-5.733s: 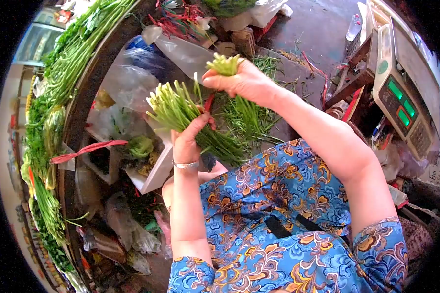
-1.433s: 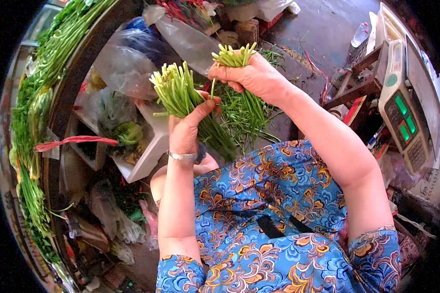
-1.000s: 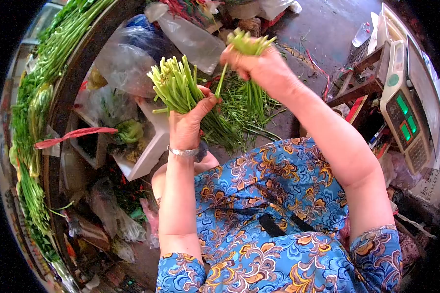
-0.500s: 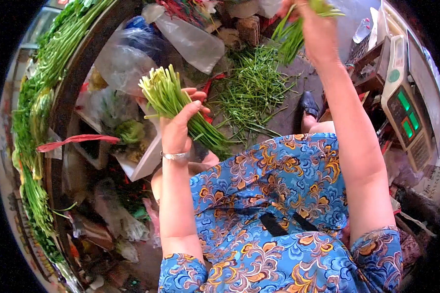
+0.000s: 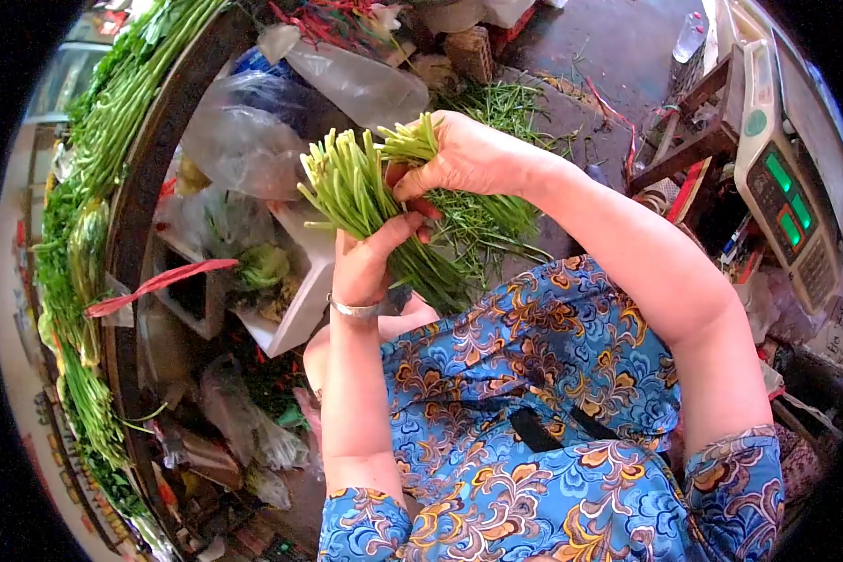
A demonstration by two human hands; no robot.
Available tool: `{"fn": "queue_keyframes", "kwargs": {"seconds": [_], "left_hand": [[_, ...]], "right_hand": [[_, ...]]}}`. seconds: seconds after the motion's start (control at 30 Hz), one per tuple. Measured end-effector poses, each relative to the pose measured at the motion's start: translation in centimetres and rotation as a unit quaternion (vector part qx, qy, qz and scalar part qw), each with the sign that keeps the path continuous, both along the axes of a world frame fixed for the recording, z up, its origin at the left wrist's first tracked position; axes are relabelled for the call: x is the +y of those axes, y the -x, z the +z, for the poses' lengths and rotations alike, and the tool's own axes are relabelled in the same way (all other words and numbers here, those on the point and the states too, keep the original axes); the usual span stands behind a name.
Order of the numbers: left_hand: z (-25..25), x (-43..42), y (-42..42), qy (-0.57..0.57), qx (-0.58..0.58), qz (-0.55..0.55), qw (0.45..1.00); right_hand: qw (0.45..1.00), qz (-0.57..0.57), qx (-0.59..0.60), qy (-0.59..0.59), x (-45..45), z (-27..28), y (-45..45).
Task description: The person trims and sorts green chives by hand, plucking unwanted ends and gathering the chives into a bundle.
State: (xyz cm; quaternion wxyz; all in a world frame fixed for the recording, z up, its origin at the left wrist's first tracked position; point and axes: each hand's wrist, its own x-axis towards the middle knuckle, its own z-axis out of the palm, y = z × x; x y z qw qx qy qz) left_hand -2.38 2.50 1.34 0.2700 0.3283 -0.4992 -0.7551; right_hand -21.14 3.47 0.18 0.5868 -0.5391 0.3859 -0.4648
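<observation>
On the right I can see a scale (image 5: 761,126) with its display glowing green, just beside a wooden frame (image 5: 698,145). Opposite, a red strip (image 5: 164,286) stretches near a white box (image 5: 302,314) and a clear plastic bag (image 5: 244,145).

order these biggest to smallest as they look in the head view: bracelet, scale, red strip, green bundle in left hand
1. Scale
2. Green bundle in the left hand
3. Red strip
4. Bracelet

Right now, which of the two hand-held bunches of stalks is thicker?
The thicker bunch is in the left hand; the right hand holds a slimmer bunch.
</observation>
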Motion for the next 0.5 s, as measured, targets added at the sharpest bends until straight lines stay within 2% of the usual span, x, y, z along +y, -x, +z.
{"fn": "queue_keyframes", "kwargs": {"seconds": [0.03, 0.3, 0.37, 0.43, 0.5], "left_hand": [[0.0, 0.0, 0.1, 0.011, -0.008, 0.017, 1.0], [-0.5, -0.4, 0.0, 0.024, -0.037, 0.058, 0.997], [-0.4, -0.3, 0.1, 0.012, -0.026, 0.076, 0.997], [0.2, -0.2, 0.3, 0.009, -0.03, 0.083, 0.996], [0.3, -0.1, 0.4, 0.007, -0.031, 0.09, 0.995]], "right_hand": [[0.999, -0.025, 0.014, 0.043, -0.2, -0.5, -0.1], [0.998, -0.037, 0.032, 0.046, 0.4, -0.6, -0.4], [0.999, -0.014, 0.021, -0.041, 0.7, 0.2, -0.2], [0.996, -0.053, -0.004, -0.077, 0.4, 0.6, 0.2], [0.989, -0.129, -0.056, -0.047, -0.2, -0.1, 1.5]]}}
